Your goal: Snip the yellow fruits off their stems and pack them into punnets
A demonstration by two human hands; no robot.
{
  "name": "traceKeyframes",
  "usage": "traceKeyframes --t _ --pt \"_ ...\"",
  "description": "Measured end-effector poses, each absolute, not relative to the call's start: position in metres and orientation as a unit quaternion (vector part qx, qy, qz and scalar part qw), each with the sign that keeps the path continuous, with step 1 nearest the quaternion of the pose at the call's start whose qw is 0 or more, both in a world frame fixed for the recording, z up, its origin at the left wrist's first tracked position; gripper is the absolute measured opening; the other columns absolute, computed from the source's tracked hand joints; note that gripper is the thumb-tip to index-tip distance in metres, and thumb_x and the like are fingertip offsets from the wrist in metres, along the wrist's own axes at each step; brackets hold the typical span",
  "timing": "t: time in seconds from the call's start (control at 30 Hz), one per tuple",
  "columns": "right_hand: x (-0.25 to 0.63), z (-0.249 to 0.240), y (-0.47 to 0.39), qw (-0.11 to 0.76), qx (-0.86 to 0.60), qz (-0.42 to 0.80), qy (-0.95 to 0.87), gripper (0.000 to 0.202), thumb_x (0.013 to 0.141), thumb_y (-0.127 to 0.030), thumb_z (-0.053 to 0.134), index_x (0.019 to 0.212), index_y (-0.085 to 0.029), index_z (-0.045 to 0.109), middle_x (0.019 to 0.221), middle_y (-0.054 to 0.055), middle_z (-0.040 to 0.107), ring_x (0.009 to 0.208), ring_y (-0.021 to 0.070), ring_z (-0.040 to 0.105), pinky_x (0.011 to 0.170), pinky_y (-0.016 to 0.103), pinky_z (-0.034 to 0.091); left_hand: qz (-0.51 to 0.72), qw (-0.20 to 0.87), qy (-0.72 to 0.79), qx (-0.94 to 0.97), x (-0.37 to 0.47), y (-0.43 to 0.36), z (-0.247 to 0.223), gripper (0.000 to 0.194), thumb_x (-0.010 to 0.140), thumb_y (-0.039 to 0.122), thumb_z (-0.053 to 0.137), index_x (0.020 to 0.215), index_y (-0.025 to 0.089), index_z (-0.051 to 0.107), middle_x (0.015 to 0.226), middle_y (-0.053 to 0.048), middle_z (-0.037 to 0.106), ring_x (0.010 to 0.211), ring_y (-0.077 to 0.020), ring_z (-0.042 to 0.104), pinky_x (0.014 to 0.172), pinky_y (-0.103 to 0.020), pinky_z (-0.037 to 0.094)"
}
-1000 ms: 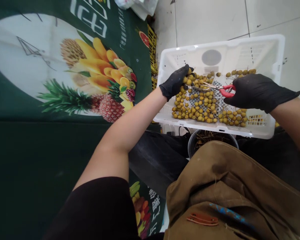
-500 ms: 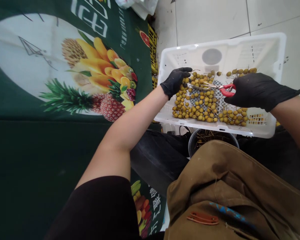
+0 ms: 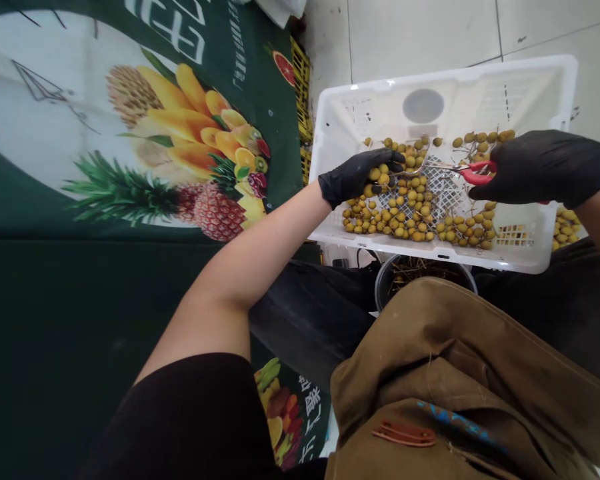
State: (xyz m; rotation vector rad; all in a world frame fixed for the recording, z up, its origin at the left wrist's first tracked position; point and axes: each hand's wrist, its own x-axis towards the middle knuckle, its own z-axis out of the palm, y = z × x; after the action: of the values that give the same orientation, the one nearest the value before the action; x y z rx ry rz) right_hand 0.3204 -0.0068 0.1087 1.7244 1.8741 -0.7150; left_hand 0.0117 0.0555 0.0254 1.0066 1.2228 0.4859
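A white plastic crate [image 3: 445,252] holds clusters of round yellow-brown longans [image 3: 410,220] on thin stems. My left hand [image 3: 363,175], in a black glove, reaches over the crate's left part with its fingers curled round a few longans [image 3: 379,175]. In my right hand [image 3: 540,167], also black-gloved, are red-handled scissors [image 3: 477,173]. Their thin metal blades point left, with the tips close to my left fingers. My right fingers are wrapped round the handles and partly hidden.
Below the crate stands a bucket [image 3: 379,287] with cut stems inside. More longans [image 3: 566,228] show beyond the crate's right end. A green cloth with printed fruit [image 3: 25,193] fills the left side, beside yellow crates [image 3: 301,87]. Pale floor tiles [image 3: 420,30] lie behind.
My left hand has moved a little to the right over the longans, and several now show between its fingers. My right hand has drawn the scissors slightly right, away from it.
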Motion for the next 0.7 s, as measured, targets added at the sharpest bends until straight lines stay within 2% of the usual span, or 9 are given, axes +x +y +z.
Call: traceKeyframes --t 0.1,0.2,0.3,0.4,0.5,0.6,0.7 --pt "0.33 0.105 -0.003 0.249 0.646 -0.259 0.673 0.067 0.117 -0.072 0.047 0.098 -0.019 0.083 0.065 0.013 0.069 0.059 0.0251 0.061 0.072 0.046 0.05 0.21 0.696 0.531 0.436 0.008 0.055 0.022 0.025 0.097 0.023 0.086 0.121 0.017 0.085 0.125 -0.014 0.087 0.114 -0.0232 0.087 0.082 -0.025 0.067" --pt "0.332 0.106 -0.002 0.24 0.659 -0.252 0.667 0.065 0.116 -0.072 0.048 0.104 -0.018 0.083 0.069 0.013 0.071 0.059 0.0251 0.06 0.071 0.046 0.05 0.184 0.724 0.533 0.398 0.008 0.054 0.02 0.029 0.093 0.011 0.077 0.121 0.016 0.082 0.125 -0.012 0.087 0.097 -0.018 0.085 0.072 -0.021 0.062" --pt "0.326 0.108 -0.003 0.24 0.65 -0.258 0.673 0.065 0.116 -0.07 0.047 0.1 -0.018 0.083 0.07 0.013 0.071 0.061 0.0246 0.06 0.072 0.046 0.05 0.172 0.725 0.54 0.391 0.009 0.051 0.019 0.036 0.09 0.003 0.078 0.123 0.017 0.08 0.125 -0.012 0.087 0.087 -0.0139 0.08 0.072 -0.022 0.061" --pt "0.32 0.106 -0.004 0.228 0.635 -0.253 0.694 0.059 0.113 -0.067 0.054 0.094 -0.019 0.082 0.069 0.012 0.07 0.061 0.0242 0.059 0.07 0.044 0.048 0.179 0.721 0.538 0.399 0.009 0.049 0.017 0.026 0.099 0.007 0.08 0.123 0.017 0.079 0.123 -0.011 0.087 0.088 -0.013 0.08 0.076 -0.022 0.062" --pt "0.315 0.104 -0.006 0.221 0.626 -0.251 0.704 0.057 0.113 -0.066 0.056 0.093 -0.02 0.081 0.066 0.011 0.068 0.06 0.0241 0.059 0.068 0.043 0.047 0.183 0.711 0.538 0.414 0.008 0.048 0.014 0.007 0.109 0.02 0.081 0.116 0.017 0.081 0.11 -0.009 0.086 0.085 -0.013 0.078 0.074 -0.02 0.061" --pt "0.314 0.103 -0.007 0.219 0.624 -0.252 0.707 0.058 0.115 -0.067 0.054 0.093 -0.02 0.081 0.066 0.011 0.067 0.06 0.0242 0.059 0.069 0.042 0.047 0.192 0.7 0.54 0.426 0.009 0.048 0.011 0.017 0.117 0.03 0.077 0.109 0.018 0.083 0.094 -0.006 0.08 0.076 -0.0113 0.072 0.069 -0.018 0.057" --pt "0.316 0.101 -0.006 0.215 0.627 -0.245 0.707 0.057 0.113 -0.068 0.058 0.094 -0.02 0.081 0.067 0.01 0.066 0.06 0.024 0.058 0.067 0.042 0.046 0.216 0.689 0.551 0.418 0.012 0.051 0.009 0.024 0.122 0.033 0.07 0.115 0.016 0.086 0.086 -0.004 0.073 0.071 -0.0107 0.07 0.067 -0.018 0.057"
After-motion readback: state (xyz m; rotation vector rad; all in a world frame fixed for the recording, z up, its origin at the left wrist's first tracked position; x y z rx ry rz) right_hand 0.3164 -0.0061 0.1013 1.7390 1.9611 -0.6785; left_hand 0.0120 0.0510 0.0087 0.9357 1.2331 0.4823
